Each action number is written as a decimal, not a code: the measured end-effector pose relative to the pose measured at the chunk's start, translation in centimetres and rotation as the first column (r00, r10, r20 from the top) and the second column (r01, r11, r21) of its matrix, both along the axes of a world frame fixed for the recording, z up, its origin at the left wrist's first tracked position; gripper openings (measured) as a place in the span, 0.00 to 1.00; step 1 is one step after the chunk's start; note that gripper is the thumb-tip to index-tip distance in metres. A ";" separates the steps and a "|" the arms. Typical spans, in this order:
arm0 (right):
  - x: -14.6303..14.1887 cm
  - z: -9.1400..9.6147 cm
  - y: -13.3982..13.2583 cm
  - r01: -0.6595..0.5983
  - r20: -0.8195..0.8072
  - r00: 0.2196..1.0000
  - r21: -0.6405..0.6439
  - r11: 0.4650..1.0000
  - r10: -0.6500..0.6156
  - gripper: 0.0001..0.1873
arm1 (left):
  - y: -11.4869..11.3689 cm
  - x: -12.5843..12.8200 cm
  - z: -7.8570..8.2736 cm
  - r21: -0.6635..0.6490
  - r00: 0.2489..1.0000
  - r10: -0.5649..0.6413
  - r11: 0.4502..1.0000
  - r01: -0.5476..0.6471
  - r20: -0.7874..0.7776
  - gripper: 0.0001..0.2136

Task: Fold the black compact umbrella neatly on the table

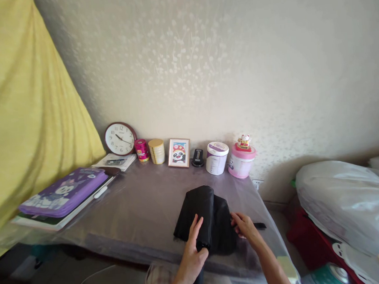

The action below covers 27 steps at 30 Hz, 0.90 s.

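A black folding umbrella lies collapsed on the table near its front edge, its handle pointing toward me. My left hand rests on the umbrella near the handle end, fingers stretched over the fabric and thumb curled round the shaft. My right hand pinches the umbrella's right edge, beside a short black strap that sticks out to the right.
Along the wall stand a round clock, a pink tin, a yellow tin, a framed panda picture, a white tub and a pink tub. A purple case lies left. White bags fill the right.
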State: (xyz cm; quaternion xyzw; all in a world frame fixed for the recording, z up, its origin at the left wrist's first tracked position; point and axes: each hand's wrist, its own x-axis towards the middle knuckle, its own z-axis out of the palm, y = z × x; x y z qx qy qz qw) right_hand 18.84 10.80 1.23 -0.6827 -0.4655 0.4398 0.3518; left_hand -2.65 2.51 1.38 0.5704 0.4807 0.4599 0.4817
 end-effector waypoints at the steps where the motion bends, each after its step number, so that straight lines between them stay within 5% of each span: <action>1: 0.0 0.1 0.2 -0.009 0.001 1.000 -0.009 1.000 0.009 0.16 | 0.0 -0.1 -0.1 -0.001 1.000 -0.003 1.000 0.003 0.006 0.40; 11: -0.4 1.0 0.8 0.012 -0.004 1.000 0.108 0.994 -0.011 0.19 | 0.2 -0.7 0.2 -0.016 1.000 -0.003 1.000 0.003 0.028 0.39; 19: -1.4 0.6 0.6 0.094 -0.172 0.983 0.153 0.984 -0.067 0.20 | 0.2 -0.7 -0.1 -0.017 0.999 -0.006 1.000 0.006 0.032 0.39; 27: -2.2 3.4 0.3 0.127 -0.409 0.912 0.181 0.975 -0.043 0.23 | -0.1 -0.1 -0.1 0.015 1.000 0.002 1.000 -0.002 -0.020 0.40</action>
